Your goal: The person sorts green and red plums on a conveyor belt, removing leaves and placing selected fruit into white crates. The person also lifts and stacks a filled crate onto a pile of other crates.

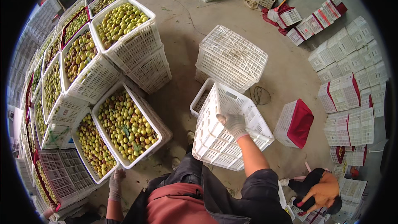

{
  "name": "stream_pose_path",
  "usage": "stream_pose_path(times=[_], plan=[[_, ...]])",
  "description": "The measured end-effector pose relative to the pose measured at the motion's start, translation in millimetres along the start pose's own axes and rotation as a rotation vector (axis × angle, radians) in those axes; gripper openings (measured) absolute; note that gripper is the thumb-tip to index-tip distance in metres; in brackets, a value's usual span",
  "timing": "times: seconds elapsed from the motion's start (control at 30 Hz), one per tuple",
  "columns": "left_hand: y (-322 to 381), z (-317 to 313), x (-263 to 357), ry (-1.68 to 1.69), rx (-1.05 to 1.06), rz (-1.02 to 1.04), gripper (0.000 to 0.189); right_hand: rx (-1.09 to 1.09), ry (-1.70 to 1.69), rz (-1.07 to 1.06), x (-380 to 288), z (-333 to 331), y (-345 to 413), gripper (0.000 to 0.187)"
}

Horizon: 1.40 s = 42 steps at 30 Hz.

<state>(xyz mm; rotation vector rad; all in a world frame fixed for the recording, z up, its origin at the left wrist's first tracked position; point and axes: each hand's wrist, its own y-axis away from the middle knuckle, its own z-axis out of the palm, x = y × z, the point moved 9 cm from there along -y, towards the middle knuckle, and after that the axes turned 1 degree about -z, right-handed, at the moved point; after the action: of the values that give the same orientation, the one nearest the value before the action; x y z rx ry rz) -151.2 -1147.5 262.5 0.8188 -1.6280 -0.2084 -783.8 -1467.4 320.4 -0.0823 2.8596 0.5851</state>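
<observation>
My right hand [233, 125], in a pale knit glove, grips the upper edge of a tilted, empty-looking white plastic crate [217, 143] in front of my legs. Gloved as well, my left hand [117, 177] hangs at the lower left, beside the near corner of the white crates filled with green and brown jujube-like fruit [124, 124]. Its fingers are curled, and whether it touches the rim cannot be told. Beyond the tilted crate is an upturned white crate [233, 56] on a stack, with a small white crate [202, 98] on the floor beside it.
Stacked crates of fruit [121, 21] line the left side. A crate with a red cloth [300, 123] stands to the right, near a loop of black cable [260, 95]. A co-worker [325, 189] crouches at the lower right. Another person's hand [49, 210] shows at the lower left.
</observation>
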Motion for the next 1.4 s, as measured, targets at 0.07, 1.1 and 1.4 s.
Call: stream_pose_path(times=[0.07, 1.1, 1.4], plan=[[0.6, 7.4, 1.1, -0.115, 0.036, -0.046, 0.063, -0.091, -0.073, -0.016, 13.2, -26.2, -52.1, 0.078], [159.8, 128.4, -141.2, -0.098, 0.494, -0.418, 0.040, -0.275, 0.181, -0.792, -54.0, 224.7, -131.4, 0.026], [383.5, 212.5, -339.3, -0.053, 0.707, -0.746, 0.053, -0.438, 0.444, -0.973, -223.7, 286.9, -33.3, 0.040]])
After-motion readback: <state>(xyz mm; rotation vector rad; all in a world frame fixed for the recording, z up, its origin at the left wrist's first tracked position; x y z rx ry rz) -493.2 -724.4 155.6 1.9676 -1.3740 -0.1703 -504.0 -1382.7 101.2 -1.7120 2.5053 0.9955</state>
